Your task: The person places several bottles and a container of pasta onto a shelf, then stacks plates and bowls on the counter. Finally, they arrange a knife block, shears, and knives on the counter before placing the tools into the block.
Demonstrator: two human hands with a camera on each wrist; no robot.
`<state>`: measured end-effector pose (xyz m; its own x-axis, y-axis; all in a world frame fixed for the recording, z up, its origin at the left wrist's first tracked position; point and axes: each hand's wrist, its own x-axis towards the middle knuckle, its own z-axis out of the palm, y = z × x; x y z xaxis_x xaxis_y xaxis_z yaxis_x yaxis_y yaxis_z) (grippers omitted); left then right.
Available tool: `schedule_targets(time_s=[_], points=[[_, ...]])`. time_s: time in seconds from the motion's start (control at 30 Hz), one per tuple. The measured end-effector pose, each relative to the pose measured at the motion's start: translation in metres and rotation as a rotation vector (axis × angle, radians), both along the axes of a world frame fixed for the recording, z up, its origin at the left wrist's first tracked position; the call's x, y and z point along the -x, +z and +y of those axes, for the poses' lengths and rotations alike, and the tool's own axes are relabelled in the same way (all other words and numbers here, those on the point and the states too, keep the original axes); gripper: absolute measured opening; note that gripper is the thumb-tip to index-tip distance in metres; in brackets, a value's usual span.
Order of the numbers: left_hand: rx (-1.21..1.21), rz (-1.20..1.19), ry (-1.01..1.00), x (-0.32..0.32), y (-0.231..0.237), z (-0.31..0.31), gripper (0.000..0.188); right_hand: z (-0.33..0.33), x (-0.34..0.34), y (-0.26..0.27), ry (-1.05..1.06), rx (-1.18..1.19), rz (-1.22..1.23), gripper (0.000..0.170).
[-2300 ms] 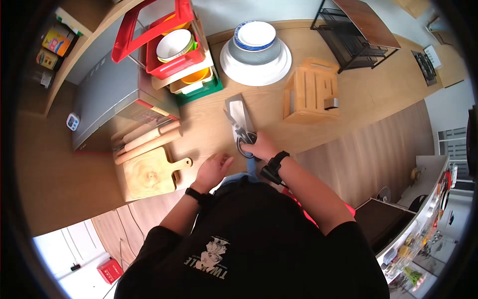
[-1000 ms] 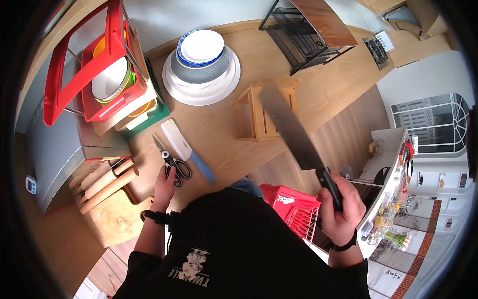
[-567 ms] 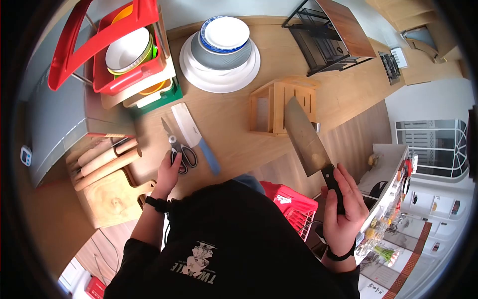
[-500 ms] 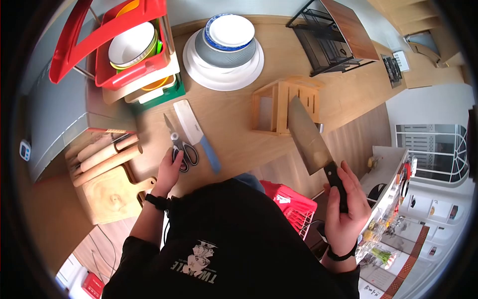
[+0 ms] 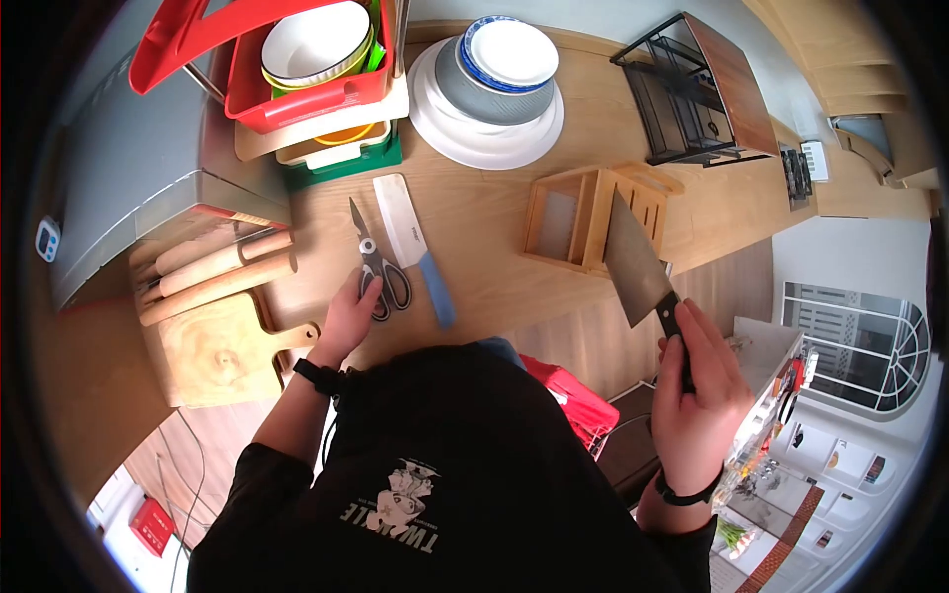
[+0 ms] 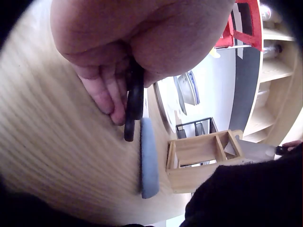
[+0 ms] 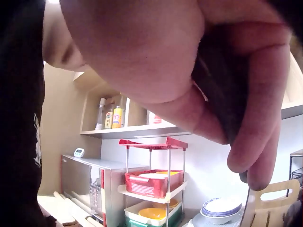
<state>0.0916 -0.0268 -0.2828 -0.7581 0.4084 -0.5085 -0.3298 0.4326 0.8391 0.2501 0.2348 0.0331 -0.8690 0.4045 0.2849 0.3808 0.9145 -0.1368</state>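
My right hand (image 5: 700, 395) grips the black handle of a broad cleaver (image 5: 638, 265), its blade raised in front of the wooden knife block (image 5: 583, 222). In the right wrist view, the fingers (image 7: 265, 109) wrap the dark handle. Near the counter's front, my left hand (image 5: 348, 314) pinches the black-handled scissors (image 5: 384, 287), whose blades point away from me. In the left wrist view, the scissors' handle loops (image 6: 135, 101) show between thumb and fingers. A second knife with a blue handle (image 5: 436, 291) and a pale blade lies on the counter just right of the scissors.
Stacked plates (image 5: 509, 59) stand at the back, with a black rack (image 5: 707, 94) to their right. A red tiered rack (image 5: 306, 99) with bowls stands beside a large grey box (image 5: 148, 158). Rolling pins (image 5: 222, 287) and a cutting board (image 5: 217, 346) lie at left.
The right hand has lifted the cleaver from the left-centre counter to the right side. The left hand has taken hold of the scissors. The head view has also shifted.
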Motion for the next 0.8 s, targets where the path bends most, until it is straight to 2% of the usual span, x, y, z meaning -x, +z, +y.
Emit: schedule_targets(time_s=[0.2,0.27,0.37,0.43,0.67,0.8], points=[[-0.006,0.000,-0.005,-0.001,-0.004,-0.002,0.032,0.002,0.000,-0.010,-0.033,0.022,-0.001,0.025],[0.011,0.006,0.000,-0.002,0.001,0.000,0.032,0.015,0.002,-0.001,-0.144,0.169,-0.029,0.024],[0.034,0.011,-0.008,0.002,-0.002,0.000,0.032,0.028,0.013,0.000,-0.083,0.232,0.020,0.023],[0.047,-0.003,-0.025,-0.001,-0.005,-0.001,0.033,0.032,0.024,-0.002,-0.077,0.188,-0.070,0.022],[0.003,-0.003,0.013,0.000,-0.006,-0.002,0.036,0.028,0.039,0.005,-0.041,0.140,-0.080,0.021],[0.015,-0.018,0.021,-0.001,0.005,0.002,0.036,0.041,0.031,0.014,-0.088,0.285,-0.091,0.023]])
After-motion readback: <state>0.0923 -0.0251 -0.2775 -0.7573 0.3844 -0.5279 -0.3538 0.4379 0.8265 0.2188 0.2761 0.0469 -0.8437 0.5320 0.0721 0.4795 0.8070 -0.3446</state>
